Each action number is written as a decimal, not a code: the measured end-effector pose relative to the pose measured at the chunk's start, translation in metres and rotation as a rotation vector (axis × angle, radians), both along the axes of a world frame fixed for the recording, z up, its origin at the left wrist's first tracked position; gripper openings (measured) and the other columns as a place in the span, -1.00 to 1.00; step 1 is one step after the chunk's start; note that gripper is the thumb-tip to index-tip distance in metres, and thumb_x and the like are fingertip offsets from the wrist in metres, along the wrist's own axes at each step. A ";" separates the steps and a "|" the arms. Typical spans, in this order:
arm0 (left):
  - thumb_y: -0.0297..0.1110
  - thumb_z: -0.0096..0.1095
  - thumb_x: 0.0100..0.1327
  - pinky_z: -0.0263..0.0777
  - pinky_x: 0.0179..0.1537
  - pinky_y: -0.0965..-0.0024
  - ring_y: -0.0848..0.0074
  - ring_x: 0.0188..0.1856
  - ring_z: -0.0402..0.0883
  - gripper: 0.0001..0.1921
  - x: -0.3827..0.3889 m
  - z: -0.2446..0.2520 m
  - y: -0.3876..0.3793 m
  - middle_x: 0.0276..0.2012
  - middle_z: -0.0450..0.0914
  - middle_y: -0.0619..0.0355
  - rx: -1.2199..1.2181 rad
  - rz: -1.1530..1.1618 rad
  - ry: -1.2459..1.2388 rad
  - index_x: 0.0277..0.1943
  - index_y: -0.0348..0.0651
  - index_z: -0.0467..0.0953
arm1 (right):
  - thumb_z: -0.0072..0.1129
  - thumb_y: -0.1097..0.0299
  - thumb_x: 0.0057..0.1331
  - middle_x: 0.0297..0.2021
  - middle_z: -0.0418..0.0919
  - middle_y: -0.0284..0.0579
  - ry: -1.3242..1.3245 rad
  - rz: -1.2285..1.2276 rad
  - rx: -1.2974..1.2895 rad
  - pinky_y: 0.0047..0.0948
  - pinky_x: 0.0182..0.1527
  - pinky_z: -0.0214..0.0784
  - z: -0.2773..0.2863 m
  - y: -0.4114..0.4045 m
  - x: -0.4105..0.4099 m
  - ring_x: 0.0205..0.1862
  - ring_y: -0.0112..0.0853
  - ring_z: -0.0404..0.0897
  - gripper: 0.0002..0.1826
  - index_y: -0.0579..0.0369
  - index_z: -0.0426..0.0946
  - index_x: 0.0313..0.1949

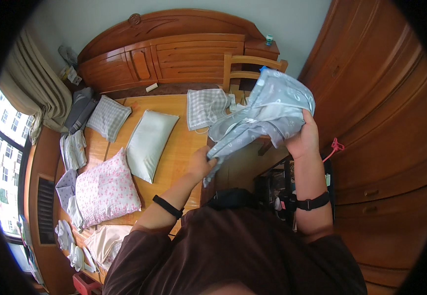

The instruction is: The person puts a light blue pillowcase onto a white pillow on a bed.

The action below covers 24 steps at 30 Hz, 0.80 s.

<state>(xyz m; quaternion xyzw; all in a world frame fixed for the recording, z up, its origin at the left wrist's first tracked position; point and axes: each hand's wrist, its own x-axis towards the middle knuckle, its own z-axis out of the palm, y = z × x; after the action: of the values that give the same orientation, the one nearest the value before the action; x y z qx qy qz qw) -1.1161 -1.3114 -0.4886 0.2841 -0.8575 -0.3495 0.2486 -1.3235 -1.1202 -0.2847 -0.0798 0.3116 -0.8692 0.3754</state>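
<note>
Between my two hands hangs a light blue-grey patterned cloth item (pixel 261 107), partly bunched, with a darker seam showing. My left hand (pixel 201 162) grips its lower left end, near the bed's edge. On the other side, my right hand (pixel 305 138) holds the raised, wider part of the fabric from its right edge. Just left of the cloth, a grey checked cloth (pixel 206 108) lies at the bed's corner. A pale green pillow (pixel 151 143) rests on the bed (pixel 176 162), left of my left hand.
A pink-flowered pillow (pixel 106 188), a checked cushion (pixel 109 117) and folded clothes lie towards the window. A wooden chair (pixel 254 61) stands by the headboard (pixel 198 55). On my right are a wooden wardrobe (pixel 375 147) and a dark rack holding things.
</note>
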 end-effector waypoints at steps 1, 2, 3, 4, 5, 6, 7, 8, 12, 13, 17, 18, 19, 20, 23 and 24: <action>-0.32 0.32 0.14 0.47 -0.24 0.18 0.09 -0.31 0.59 -0.74 0.002 0.006 -0.002 -0.42 0.55 -0.07 -0.001 -0.006 0.000 -0.16 -0.23 0.51 | -0.18 0.11 0.50 0.26 0.40 -0.03 0.000 -0.006 -0.001 -0.07 0.30 0.23 -0.012 0.004 -0.012 0.25 -0.12 0.41 -0.49 0.17 0.29 0.29; -0.37 0.30 0.15 0.45 -0.25 0.18 0.10 -0.33 0.57 -0.78 0.003 0.013 -0.006 -0.42 0.53 -0.07 -0.001 0.108 0.026 -0.20 -0.23 0.46 | -0.10 0.12 0.46 0.24 0.42 -0.02 -0.031 -0.062 0.070 -0.07 0.28 0.26 -0.025 0.008 -0.025 0.23 -0.12 0.43 -0.48 0.17 0.30 0.28; -0.42 0.28 0.16 0.43 -0.27 0.18 0.11 -0.35 0.55 -0.81 0.005 0.022 -0.008 -0.43 0.51 -0.07 -0.001 0.224 0.051 -0.24 -0.24 0.41 | -0.01 0.14 0.43 0.22 0.43 0.00 -0.064 -0.116 0.142 -0.07 0.25 0.29 -0.036 0.011 -0.034 0.20 -0.12 0.45 -0.47 0.17 0.30 0.27; -0.42 0.28 0.16 0.43 -0.27 0.18 0.11 -0.35 0.55 -0.81 0.006 0.033 -0.010 -0.43 0.51 -0.07 -0.002 0.222 0.049 -0.24 -0.24 0.41 | 0.11 0.24 0.36 0.12 0.50 -0.01 -0.055 -0.103 0.170 -0.11 0.16 0.39 -0.042 0.015 -0.035 0.11 -0.15 0.53 -0.52 0.20 0.37 0.20; -0.47 0.26 0.17 0.41 -0.27 0.20 0.14 -0.37 0.51 -0.81 0.007 0.044 -0.011 -0.44 0.47 -0.07 -0.088 0.265 0.158 -0.25 -0.23 0.35 | 0.11 0.24 0.36 0.12 0.50 -0.01 -0.058 -0.105 0.170 -0.11 0.16 0.39 -0.054 0.015 -0.040 0.11 -0.15 0.53 -0.52 0.20 0.37 0.20; -0.51 0.23 0.19 0.38 -0.28 0.23 0.16 -0.40 0.46 -0.80 0.009 0.054 -0.012 -0.45 0.43 -0.06 -0.177 0.313 0.267 -0.27 -0.23 0.30 | 0.14 0.29 0.34 0.07 0.54 -0.04 -0.005 -0.121 0.257 -0.14 0.10 0.42 -0.063 0.013 -0.041 0.05 -0.18 0.56 -0.57 0.20 0.41 0.15; -0.51 0.23 0.19 0.38 -0.28 0.23 0.16 -0.40 0.46 -0.80 0.009 0.060 -0.014 -0.45 0.43 -0.06 -0.179 0.316 0.265 -0.27 -0.23 0.30 | 0.16 0.34 0.31 0.01 0.57 -0.06 0.049 -0.137 0.344 -0.18 0.05 0.46 -0.071 0.012 -0.042 0.00 -0.20 0.59 -0.61 0.21 0.45 0.09; -0.46 0.24 0.21 0.39 -0.27 0.16 0.04 -0.35 0.49 -0.79 0.009 0.065 -0.017 -0.42 0.46 -0.12 -0.186 0.316 0.309 -0.25 -0.24 0.29 | 0.19 0.41 0.28 -0.09 0.60 -0.11 0.098 -0.115 0.346 -0.24 -0.07 0.49 -0.079 0.014 -0.041 -0.11 -0.25 0.62 -0.69 0.21 0.51 0.00; -0.44 0.29 0.19 0.42 -0.25 0.21 0.05 -0.30 0.57 -0.74 0.006 0.091 -0.012 -0.36 0.53 -0.12 -0.161 0.239 0.373 -0.17 -0.23 0.32 | 0.23 0.39 0.25 -0.09 0.60 -0.09 0.177 -0.018 0.439 -0.29 -0.03 0.39 -0.128 0.015 -0.060 -0.09 -0.29 0.58 -0.67 0.23 0.51 -0.01; -0.45 0.32 0.16 0.43 -0.26 0.25 0.12 -0.31 0.59 -0.73 0.005 0.093 -0.010 -0.37 0.54 -0.08 -0.133 0.212 0.401 -0.16 -0.22 0.34 | 0.23 0.39 0.25 -0.09 0.60 -0.09 0.174 -0.012 0.441 -0.29 -0.03 0.39 -0.123 0.013 -0.046 -0.09 -0.29 0.58 -0.67 0.23 0.51 -0.01; -0.47 0.37 0.08 0.46 -0.26 0.34 0.28 -0.35 0.62 -0.74 0.000 0.109 0.009 -0.41 0.59 -0.01 -0.056 0.097 0.369 -0.18 -0.20 0.46 | 0.27 0.33 0.24 0.19 0.42 -0.04 0.606 -0.147 0.822 -0.29 0.05 0.37 -0.121 0.008 -0.029 0.09 -0.29 0.49 -0.27 0.17 0.21 0.36; -0.48 0.38 0.06 0.47 -0.26 0.36 0.31 -0.35 0.63 -0.77 -0.002 0.112 0.014 -0.41 0.61 0.01 -0.042 0.057 0.345 -0.22 -0.20 0.50 | 0.28 0.32 0.23 0.18 0.44 -0.08 0.727 -0.089 0.781 -0.28 0.09 0.35 -0.121 0.005 -0.023 0.11 -0.30 0.47 -0.30 0.13 0.26 0.34; -0.48 0.40 0.03 0.48 -0.26 0.38 0.33 -0.36 0.64 -0.80 -0.004 0.115 0.020 -0.42 0.62 0.03 -0.028 0.017 0.321 -0.25 -0.19 0.54 | 0.29 0.32 0.23 0.17 0.47 -0.13 0.846 -0.030 0.739 -0.27 0.13 0.32 -0.120 0.002 -0.016 0.13 -0.30 0.46 -0.33 0.08 0.31 0.32; -0.48 0.40 0.01 0.49 -0.22 0.39 0.32 -0.31 0.67 -0.80 -0.006 0.118 0.026 -0.37 0.65 0.03 -0.014 -0.011 0.308 -0.26 -0.20 0.57 | 0.29 0.32 0.23 0.17 0.47 -0.13 0.843 -0.033 0.740 -0.27 0.13 0.32 -0.117 0.000 -0.009 0.13 -0.30 0.46 -0.33 0.08 0.31 0.32; -0.50 0.39 0.00 0.50 -0.21 0.38 0.30 -0.28 0.68 -0.78 -0.008 0.126 0.040 -0.35 0.66 0.03 -0.004 -0.093 0.296 -0.24 -0.21 0.57 | 0.30 0.39 0.20 0.07 0.55 -0.15 1.180 0.333 0.525 -0.33 0.14 0.32 -0.088 -0.008 0.024 0.11 -0.40 0.48 -0.48 0.15 0.47 0.17; -0.51 0.37 -0.01 0.50 -0.20 0.38 0.27 -0.27 0.68 -0.77 -0.010 0.128 0.043 -0.34 0.66 0.02 0.001 -0.110 0.293 -0.24 -0.22 0.57 | 0.31 0.41 0.19 0.06 0.55 -0.13 1.273 0.362 0.463 -0.35 0.14 0.32 -0.087 -0.010 0.029 0.10 -0.41 0.48 -0.48 0.17 0.47 0.16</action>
<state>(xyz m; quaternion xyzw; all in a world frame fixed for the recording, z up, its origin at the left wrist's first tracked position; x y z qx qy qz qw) -1.1256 -1.2683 -0.3604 0.1826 -0.8263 -0.4007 0.3511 -1.2945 -1.1305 -0.3721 -0.5419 0.6299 -0.4885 0.2662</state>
